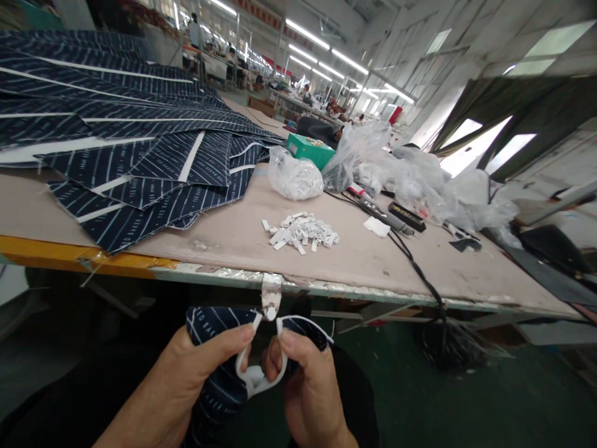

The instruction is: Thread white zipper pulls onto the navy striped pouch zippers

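Note:
Below the table's front edge, my left hand (186,379) and my right hand (308,386) both pinch one dark blue striped fabric piece (219,386) with a white lining edge (256,376). The thumbs press the folded white edge between them, close together. A strip of tape (271,295) hangs from the table edge just above the hands. A small heap of white labels (301,231) lies on the table (373,261) beyond.
Stacked dark blue striped fabric pieces (121,143) cover the table's left side. A clear bag of white bits (295,176), a green box (310,149), crumpled plastic bags (420,177), a black tool with cable (387,218) lie further back. People work in the far background.

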`<state>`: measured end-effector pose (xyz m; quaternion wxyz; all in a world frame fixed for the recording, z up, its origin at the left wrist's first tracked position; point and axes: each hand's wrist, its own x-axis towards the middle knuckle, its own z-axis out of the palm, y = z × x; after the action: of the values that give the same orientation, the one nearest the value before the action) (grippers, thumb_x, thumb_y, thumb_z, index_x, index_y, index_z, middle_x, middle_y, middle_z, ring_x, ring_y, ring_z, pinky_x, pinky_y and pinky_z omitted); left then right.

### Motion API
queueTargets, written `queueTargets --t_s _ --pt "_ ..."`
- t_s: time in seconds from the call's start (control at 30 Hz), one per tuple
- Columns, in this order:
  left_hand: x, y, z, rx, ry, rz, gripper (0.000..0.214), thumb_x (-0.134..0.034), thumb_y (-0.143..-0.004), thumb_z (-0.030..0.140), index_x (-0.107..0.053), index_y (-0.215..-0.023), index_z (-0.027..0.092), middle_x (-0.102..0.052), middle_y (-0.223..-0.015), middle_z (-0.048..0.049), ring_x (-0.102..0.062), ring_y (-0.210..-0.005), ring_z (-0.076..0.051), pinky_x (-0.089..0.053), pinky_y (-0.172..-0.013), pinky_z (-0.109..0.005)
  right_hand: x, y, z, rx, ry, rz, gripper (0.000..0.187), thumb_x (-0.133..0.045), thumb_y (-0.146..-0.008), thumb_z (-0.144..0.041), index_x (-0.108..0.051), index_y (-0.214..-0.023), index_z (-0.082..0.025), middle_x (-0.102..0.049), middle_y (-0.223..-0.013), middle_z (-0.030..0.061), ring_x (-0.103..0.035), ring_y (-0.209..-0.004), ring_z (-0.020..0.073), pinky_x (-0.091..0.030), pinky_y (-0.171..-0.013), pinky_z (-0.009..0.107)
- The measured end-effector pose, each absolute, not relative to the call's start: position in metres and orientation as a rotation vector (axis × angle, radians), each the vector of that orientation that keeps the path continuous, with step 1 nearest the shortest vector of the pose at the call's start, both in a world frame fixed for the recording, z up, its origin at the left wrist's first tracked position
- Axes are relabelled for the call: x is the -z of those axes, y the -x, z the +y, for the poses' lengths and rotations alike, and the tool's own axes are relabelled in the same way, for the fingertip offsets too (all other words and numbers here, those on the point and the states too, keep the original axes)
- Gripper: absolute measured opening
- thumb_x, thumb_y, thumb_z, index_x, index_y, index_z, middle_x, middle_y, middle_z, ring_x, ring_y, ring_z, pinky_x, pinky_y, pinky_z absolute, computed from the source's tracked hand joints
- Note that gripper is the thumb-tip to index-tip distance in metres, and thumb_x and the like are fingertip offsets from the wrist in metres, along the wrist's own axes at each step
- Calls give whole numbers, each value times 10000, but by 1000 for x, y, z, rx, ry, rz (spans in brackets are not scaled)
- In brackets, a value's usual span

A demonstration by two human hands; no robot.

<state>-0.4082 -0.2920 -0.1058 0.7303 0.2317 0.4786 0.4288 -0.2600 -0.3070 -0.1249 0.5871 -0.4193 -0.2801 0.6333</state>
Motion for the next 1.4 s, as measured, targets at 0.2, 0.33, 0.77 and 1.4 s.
queueTargets --t_s 0.2,0.33,0.77,1.4 --pt "89 403 -290 -940 -478 1078 344 -930 -611 411 -674 -512 203 -717 -565 12 -631 -576 -164 -557 -619 -253 116 263 -303 -1564 1092 -583 353 -705 -673 -440 -543 -454 -216 -488 -439 -5 -414 -470 135 -333 -550 298" --pt "91 404 -286 -943 -504 1010 305 -936 -612 391 -722 -502 203 -736 -541 -2 -639 -552 -159 -537 -583 -231 112 264 -300 -1577 1113 -577 344 -694 -656 -435 -549 -436 -214 -469 -431 -9 -398 -461 130 -323 -544 296" --pt "92 402 -279 -900 -473 847 197 -954 -667 323 -811 -584 214 -749 -534 -23 -693 -537 -194 -571 -551 -249 104 265 -295 -1620 1050 -508 334 -743 -641 -393 -550 -452 -197 -447 -459 -29 -388 -461 107 -319 -502 260" --pt "97 401 -276 -882 -543 928 227 -927 -687 380 -821 -598 200 -745 -560 -33 -656 -546 -179 -546 -530 -226 99 265 -292 -1606 1089 -508 296 -693 -594 -383 -538 -416 -203 -432 -437 -24 -378 -439 105 -293 -491 267"
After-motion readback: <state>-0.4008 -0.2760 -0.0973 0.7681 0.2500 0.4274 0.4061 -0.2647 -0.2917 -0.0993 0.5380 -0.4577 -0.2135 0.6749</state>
